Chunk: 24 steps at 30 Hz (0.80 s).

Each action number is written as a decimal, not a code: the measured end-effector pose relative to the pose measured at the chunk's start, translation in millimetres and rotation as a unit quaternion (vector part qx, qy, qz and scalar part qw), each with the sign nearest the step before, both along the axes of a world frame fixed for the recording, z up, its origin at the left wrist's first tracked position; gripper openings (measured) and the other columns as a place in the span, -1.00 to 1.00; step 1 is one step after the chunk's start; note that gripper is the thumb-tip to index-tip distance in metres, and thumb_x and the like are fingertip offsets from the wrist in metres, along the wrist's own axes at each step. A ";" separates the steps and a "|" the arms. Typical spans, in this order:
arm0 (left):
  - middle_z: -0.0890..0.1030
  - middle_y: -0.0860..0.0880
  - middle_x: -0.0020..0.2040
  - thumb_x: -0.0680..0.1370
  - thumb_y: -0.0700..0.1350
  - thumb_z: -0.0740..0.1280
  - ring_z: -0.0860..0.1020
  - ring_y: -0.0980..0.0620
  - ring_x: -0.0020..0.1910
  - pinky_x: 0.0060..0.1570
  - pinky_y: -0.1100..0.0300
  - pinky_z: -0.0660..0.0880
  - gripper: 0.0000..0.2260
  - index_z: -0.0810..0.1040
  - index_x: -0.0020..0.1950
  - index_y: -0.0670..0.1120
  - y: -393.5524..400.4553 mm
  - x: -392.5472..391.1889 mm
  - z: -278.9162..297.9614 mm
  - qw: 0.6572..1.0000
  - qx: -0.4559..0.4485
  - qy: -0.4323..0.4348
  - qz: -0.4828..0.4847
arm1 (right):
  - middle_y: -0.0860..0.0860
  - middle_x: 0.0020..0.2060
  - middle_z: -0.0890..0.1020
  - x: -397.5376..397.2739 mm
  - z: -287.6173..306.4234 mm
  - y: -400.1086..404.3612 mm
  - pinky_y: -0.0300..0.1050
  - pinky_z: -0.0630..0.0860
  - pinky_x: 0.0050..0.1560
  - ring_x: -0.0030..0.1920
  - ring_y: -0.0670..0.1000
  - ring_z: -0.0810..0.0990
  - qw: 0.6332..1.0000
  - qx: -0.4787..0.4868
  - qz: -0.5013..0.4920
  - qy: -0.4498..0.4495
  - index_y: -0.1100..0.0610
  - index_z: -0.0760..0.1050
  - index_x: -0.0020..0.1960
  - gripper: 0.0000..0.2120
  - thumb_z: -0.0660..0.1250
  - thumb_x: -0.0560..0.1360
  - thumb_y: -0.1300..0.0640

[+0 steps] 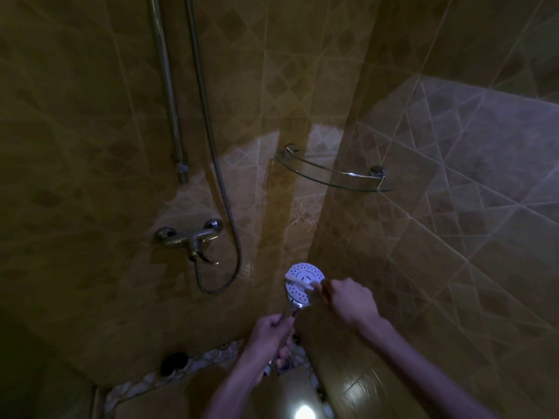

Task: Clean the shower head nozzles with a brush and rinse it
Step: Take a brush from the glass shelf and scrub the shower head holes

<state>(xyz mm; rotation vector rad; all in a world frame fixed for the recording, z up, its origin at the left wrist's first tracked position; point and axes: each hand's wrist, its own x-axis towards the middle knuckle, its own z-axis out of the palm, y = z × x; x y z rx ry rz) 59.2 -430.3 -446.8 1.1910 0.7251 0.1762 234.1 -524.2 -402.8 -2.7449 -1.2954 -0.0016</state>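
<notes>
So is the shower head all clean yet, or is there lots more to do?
Not yet. Done: the shower head is off its rail, held by its handle in the left hand. In hand: the right hand presses a white brush across the nozzle face. Left: rinsing. No water is visibly running, and the tap is untouched.

White shower head (304,279) face, dotted with rings of small dark nozzles; white brush (299,282) across it. Chrome handle, chrome hose (211,140), chrome mixer tap (189,237). Yellow-brown wall tiles (90,116) with pale grout, crossed by a diamond-pattern band (302,55). Clear glass corner shelf (332,181), chrome rail. Pebble-mosaic strip (181,367) in black and white.
</notes>
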 end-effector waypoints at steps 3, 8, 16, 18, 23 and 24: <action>0.44 -0.05 -0.47 0.60 -0.12 0.28 0.32 0.08 -0.62 -0.65 0.36 0.23 -0.82 0.48 -0.17 -0.15 0.4 -3.0 0.2 1.000 0.002 -0.003 0.001 | 0.06 -0.21 0.65 -8.5 -10.4 -5.0 -0.11 0.40 -0.29 -0.14 0.11 0.66 0.999 0.011 0.037 -0.014 0.03 0.51 -0.10 -0.43 -0.09 0.54 -0.36; 0.43 -0.06 -0.45 0.61 -0.12 0.26 0.32 0.09 -0.61 -0.65 0.36 0.23 -0.83 0.46 -0.16 -0.16 -4.4 -3.8 5.2 1.000 0.006 -0.013 -0.010 | 0.18 -0.25 0.64 24.6 22.1 0.7 -0.06 0.49 -0.23 -0.15 0.21 0.66 0.995 0.049 -0.070 0.044 0.15 0.53 -0.23 -0.42 0.02 0.57 -0.29; 0.41 -0.07 -0.43 0.62 -0.12 0.25 0.31 0.09 -0.61 -0.66 0.35 0.22 -0.83 0.44 -0.13 -0.17 -9.7 -9.1 5.8 1.000 -0.004 -0.004 -0.013 | 0.10 -0.16 0.65 7.4 1.8 -4.0 -0.07 0.43 -0.23 -0.09 0.15 0.65 0.999 -0.003 -0.008 -0.031 0.05 0.53 -0.09 -0.46 -0.03 0.56 -0.32; 0.41 -0.08 -0.42 0.62 -0.13 0.25 0.31 0.09 -0.60 -0.66 0.34 0.21 -0.84 0.44 -0.11 -0.18 -11.3 -10.8 5.5 1.000 0.002 -0.008 -0.018 | 0.16 -0.07 0.64 18.7 13.8 -2.2 -0.01 0.51 -0.10 -0.01 0.20 0.64 0.998 -0.001 -0.062 -0.014 0.10 0.55 -0.05 -0.44 -0.02 0.57 -0.30; 0.43 -0.07 -0.43 0.62 -0.12 0.25 0.31 0.09 -0.61 -0.66 0.35 0.22 -0.82 0.43 -0.15 -0.17 -7.8 -11.1 4.7 1.000 -0.002 -0.006 0.000 | 0.04 -0.28 0.60 -6.5 -7.0 -2.0 -0.14 0.35 -0.35 -0.13 0.12 0.66 1.000 0.003 0.021 -0.022 0.03 0.49 -0.17 -0.43 -0.06 0.53 -0.38; 0.43 -0.07 -0.43 0.62 -0.12 0.25 0.31 0.09 -0.61 -0.66 0.36 0.22 -0.82 0.43 -0.14 -0.16 -7.1 -12.3 4.0 1.000 -0.006 -0.007 0.002 | 0.04 -0.27 0.61 -8.8 -9.2 -2.4 -0.14 0.34 -0.35 -0.13 0.12 0.66 0.999 -0.001 0.035 -0.020 0.03 0.49 -0.16 -0.43 -0.05 0.53 -0.39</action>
